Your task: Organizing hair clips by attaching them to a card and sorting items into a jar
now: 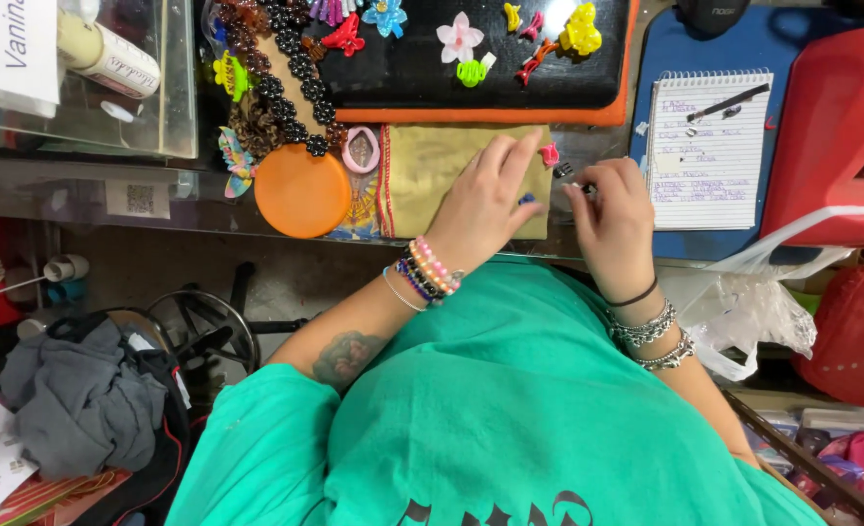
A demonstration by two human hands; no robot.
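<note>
Mustard-yellow cloth (432,180) w/ red trim spread on glass counter (81,190), just below black tray (422,68) w/ orange rim. Left hand (485,200) flat on cloth, fingers spread & released, touching tiny blue bit (527,199) under fingertips; small pink clip (549,155) just beside index tip. Right hand (612,209) curled at cloth's right edge, thumb & fingers pinched on small dark piece (585,187), too small to tell what; another small black clip (562,169) on counter btwn both hands.

Containers: black tray carrying loose hair clips – white-pink flower (459,39), yellow claw clip (581,31), green one (471,71), red ones, blue flower (385,16) at top edge. Beaded bands (286,88) in brown/black draped off tray's left side. Clear box (81,78) at left w/ white tube (106,58) inside, rest blurred behind plastic. Orange round lid (302,191) & pink ring (361,149) left of cloth. Spiral notepad (709,136) w/ pen on blue board (792,49) at right, red case (831,127) beside, white plastic bag (753,312) below.

Hidden/cut off: tray top cropped by frame; counter's near edge covered by teal shirt (510,419); under-counter shelf dim, grey cloth bundle (81,399) lower left; box contents hard to read
</note>
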